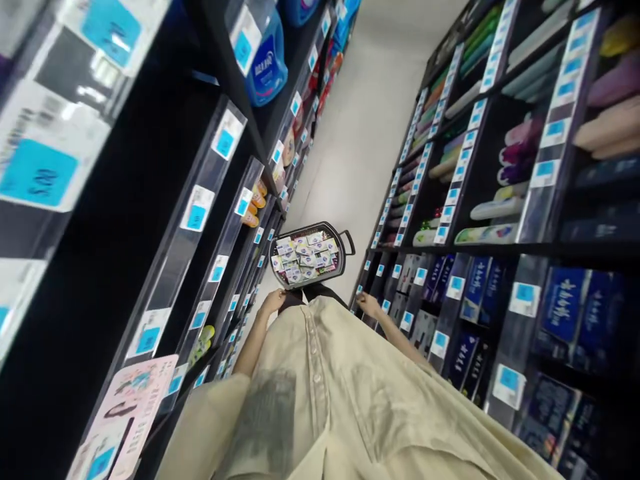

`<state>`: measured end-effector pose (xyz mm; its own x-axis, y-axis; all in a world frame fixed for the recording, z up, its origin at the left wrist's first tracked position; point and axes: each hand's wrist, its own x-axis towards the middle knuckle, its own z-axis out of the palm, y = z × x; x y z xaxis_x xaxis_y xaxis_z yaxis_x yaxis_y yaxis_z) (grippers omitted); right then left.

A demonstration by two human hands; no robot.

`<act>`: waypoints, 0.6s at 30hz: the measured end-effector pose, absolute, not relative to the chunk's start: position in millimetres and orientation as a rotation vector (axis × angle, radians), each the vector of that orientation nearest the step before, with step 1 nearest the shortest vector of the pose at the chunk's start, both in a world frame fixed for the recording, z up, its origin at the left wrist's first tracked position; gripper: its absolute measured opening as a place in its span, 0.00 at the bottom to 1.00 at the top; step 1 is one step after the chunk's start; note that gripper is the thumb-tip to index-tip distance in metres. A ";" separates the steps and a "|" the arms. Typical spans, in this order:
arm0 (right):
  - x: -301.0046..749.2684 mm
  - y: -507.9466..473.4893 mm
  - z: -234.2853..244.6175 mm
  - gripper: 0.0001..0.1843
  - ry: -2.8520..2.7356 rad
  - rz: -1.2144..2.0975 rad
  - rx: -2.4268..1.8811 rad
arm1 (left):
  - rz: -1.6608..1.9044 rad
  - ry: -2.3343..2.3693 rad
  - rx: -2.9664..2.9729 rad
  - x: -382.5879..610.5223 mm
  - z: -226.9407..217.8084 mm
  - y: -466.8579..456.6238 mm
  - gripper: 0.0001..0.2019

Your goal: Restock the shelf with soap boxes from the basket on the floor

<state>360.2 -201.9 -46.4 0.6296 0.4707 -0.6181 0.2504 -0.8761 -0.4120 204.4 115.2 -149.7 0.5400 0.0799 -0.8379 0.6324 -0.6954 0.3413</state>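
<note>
A dark shopping basket (324, 281) rests on the floor in front of my feet, with its handle sticking out on the right. Inside lie several small white boxes (306, 251) with purple and green print. My left hand (273, 302) hangs beside my leg, near the basket's lower left rim, its fingers curled and nothing visible in them. On the other side my right hand (369, 305) hangs close to the lower right shelves. Its fingers are curled too, and I see nothing held.
Tall shelves with price tags (197, 208) line both sides of a narrow aisle (357, 127). At left stands a blue detergent bottle (267, 63); the right shelves hold blue packages (563, 303) and colourful rolled goods (523, 150). A pink sign (133, 400) juts out at lower left.
</note>
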 end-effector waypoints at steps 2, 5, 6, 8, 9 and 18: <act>380.0 -198.3 -73.7 0.05 -0.436 1.117 -2.587 | -1.101 0.698 2.124 198.7 -163.4 117.7 0.11; 411.5 -188.3 -121.1 0.07 -0.315 1.116 -2.587 | -1.022 0.807 2.105 187.0 -184.2 112.7 0.08; 421.2 -183.2 -139.8 0.08 -0.290 1.122 -2.584 | -0.989 0.825 2.103 183.6 -192.7 109.2 0.07; 437.5 -170.2 -182.5 0.10 -0.255 1.147 -2.575 | -0.931 0.851 2.108 178.6 -211.9 101.3 0.10; 443.6 -162.4 -206.2 0.11 -0.245 1.163 -2.570 | -0.908 0.861 2.116 177.1 -222.6 97.9 0.12; 442.7 -71.7 -410.9 0.31 -0.320 1.182 -2.499 | -0.696 0.820 2.271 227.3 -357.4 115.9 0.25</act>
